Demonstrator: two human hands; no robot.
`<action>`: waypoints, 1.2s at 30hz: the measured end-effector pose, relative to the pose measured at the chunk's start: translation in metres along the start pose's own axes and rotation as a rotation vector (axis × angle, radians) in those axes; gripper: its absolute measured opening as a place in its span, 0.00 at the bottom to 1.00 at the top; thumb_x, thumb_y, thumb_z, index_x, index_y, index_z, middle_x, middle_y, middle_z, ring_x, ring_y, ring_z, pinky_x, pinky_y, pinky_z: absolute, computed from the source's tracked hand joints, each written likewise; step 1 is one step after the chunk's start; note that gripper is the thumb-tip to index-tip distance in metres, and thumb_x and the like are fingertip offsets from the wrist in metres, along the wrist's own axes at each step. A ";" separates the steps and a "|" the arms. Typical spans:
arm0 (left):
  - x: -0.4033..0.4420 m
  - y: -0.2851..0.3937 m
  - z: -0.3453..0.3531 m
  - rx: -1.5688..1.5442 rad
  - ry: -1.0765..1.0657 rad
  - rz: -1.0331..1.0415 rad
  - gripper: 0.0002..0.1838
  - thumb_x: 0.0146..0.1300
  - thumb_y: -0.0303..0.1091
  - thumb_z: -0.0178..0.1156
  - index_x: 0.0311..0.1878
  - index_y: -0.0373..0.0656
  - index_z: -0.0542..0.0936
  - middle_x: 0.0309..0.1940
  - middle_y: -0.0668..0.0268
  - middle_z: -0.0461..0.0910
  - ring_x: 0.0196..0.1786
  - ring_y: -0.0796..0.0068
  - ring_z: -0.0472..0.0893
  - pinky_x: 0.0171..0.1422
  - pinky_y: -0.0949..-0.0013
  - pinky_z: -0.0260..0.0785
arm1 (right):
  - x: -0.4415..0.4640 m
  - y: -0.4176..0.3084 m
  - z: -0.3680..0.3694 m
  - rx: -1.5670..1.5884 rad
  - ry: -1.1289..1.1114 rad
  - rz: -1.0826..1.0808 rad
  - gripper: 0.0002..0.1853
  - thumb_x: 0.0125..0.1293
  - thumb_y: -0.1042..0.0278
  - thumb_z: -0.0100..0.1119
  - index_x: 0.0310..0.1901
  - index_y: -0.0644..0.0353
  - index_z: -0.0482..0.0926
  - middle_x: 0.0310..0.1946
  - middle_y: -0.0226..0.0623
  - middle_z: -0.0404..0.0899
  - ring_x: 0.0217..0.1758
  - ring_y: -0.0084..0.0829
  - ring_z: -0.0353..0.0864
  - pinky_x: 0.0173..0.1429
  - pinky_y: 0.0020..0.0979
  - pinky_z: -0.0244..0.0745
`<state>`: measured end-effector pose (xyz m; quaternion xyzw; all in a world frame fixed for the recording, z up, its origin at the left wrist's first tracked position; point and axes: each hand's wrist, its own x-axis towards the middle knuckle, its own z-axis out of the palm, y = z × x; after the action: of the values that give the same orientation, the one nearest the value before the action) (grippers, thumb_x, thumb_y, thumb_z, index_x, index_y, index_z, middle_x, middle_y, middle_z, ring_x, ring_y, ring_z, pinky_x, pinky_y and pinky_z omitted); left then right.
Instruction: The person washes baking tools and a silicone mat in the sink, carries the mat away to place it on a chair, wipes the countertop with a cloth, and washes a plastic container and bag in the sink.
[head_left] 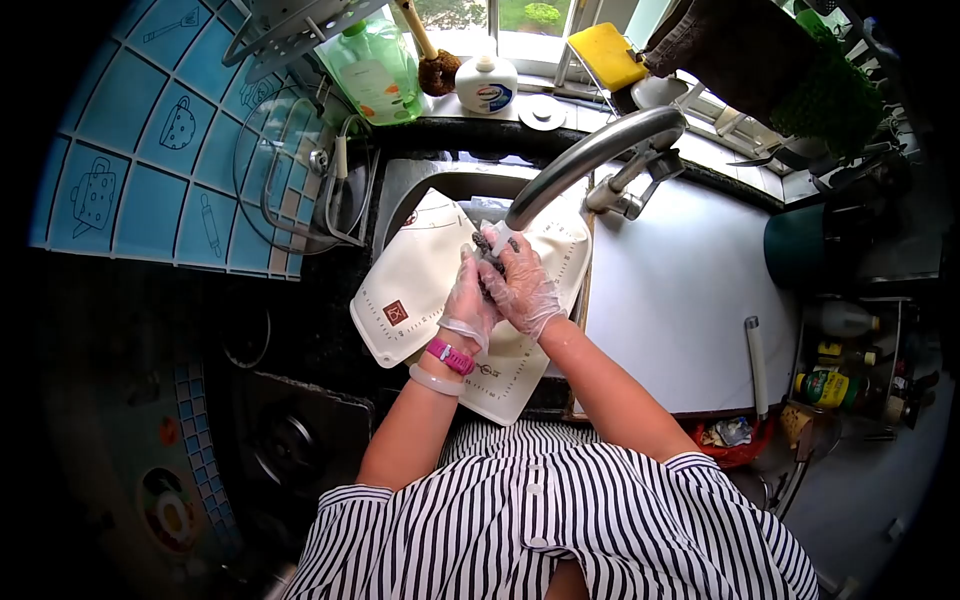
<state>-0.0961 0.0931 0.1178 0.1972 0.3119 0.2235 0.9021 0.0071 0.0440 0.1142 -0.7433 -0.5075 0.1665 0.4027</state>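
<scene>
Lump point(484, 243) of something dark and rough is held between the left hand point(467, 298) and right hand point(524, 282), both curled around it in thin clear gloves point(546, 306). It is by the tap's point(582, 160) mouth, over the cream mat point(408, 268) hiding part of the sink point(402, 182). A green bottle point(376, 80) stands near the sink's far left corner.

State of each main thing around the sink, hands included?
Left hand: gloved, closed on the dark item
Right hand: gloved, closed on the dark item
Dark item: held between both hands, partly hidden
Cream mat: draped partly over the sink
Faucet: spout above the hands; water flow unclear
Green bottle: upright
White bottle: upright
</scene>
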 end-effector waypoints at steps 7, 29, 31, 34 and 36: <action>-0.004 -0.021 0.019 0.031 0.135 -0.116 0.30 0.77 0.56 0.32 0.73 0.48 0.57 0.68 0.60 0.67 0.68 0.59 0.71 0.64 0.51 0.72 | 0.040 0.013 -0.005 -0.205 -0.111 0.485 0.25 0.70 0.43 0.46 0.59 0.52 0.68 0.40 0.55 0.82 0.45 0.56 0.82 0.51 0.50 0.74; 0.021 -0.007 -0.024 0.412 0.316 0.243 0.20 0.75 0.42 0.47 0.59 0.35 0.74 0.43 0.58 0.83 0.39 0.68 0.86 0.37 0.68 0.83 | -0.037 0.058 0.004 0.089 -0.019 0.412 0.26 0.73 0.46 0.46 0.61 0.58 0.67 0.46 0.61 0.79 0.51 0.59 0.78 0.54 0.49 0.71; 0.021 -0.004 -0.022 0.492 0.340 0.272 0.20 0.75 0.41 0.47 0.58 0.35 0.74 0.43 0.58 0.83 0.38 0.68 0.86 0.37 0.68 0.83 | -0.028 0.071 -0.011 0.021 -0.053 0.486 0.26 0.73 0.46 0.45 0.59 0.60 0.68 0.44 0.60 0.79 0.49 0.59 0.78 0.52 0.49 0.72; 0.020 0.003 -0.015 0.509 0.316 0.243 0.19 0.74 0.40 0.49 0.57 0.35 0.75 0.40 0.61 0.83 0.34 0.70 0.85 0.35 0.69 0.82 | -0.005 0.042 -0.035 0.200 -0.015 0.408 0.26 0.73 0.45 0.45 0.58 0.60 0.69 0.48 0.58 0.79 0.53 0.57 0.78 0.55 0.47 0.72; 0.021 0.001 -0.011 0.469 0.288 0.203 0.17 0.73 0.38 0.51 0.55 0.36 0.76 0.38 0.63 0.83 0.32 0.73 0.84 0.32 0.71 0.81 | 0.001 0.039 -0.018 0.242 -0.075 0.325 0.30 0.74 0.45 0.44 0.63 0.65 0.67 0.50 0.52 0.78 0.54 0.44 0.79 0.59 0.39 0.70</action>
<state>-0.0891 0.1074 0.1008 0.3970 0.4586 0.2601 0.7513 0.0433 0.0310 0.0959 -0.7549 -0.3718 0.3165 0.4378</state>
